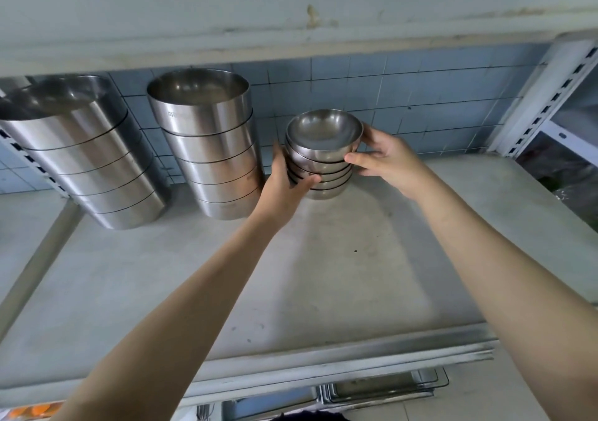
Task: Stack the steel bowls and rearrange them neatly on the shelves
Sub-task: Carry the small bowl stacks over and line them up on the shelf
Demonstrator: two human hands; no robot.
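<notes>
A stack of several small steel bowls (323, 148) stands at the back of the grey shelf (323, 275), near the tiled wall. My left hand (284, 184) grips the stack's left side low down, thumb across the front. My right hand (385, 158) holds its right side near the top bowls. Left of it stands a taller stack of large steel bowls (210, 148), and further left another stack of large bowls (87, 158). The left hand nearly touches the middle stack.
An upper shelf board (291, 41) hangs low over the bowls. A slotted white upright (550, 96) bounds the shelf on the right, another upright (32, 161) on the left. Steel trays (372, 391) lie below the shelf's front edge.
</notes>
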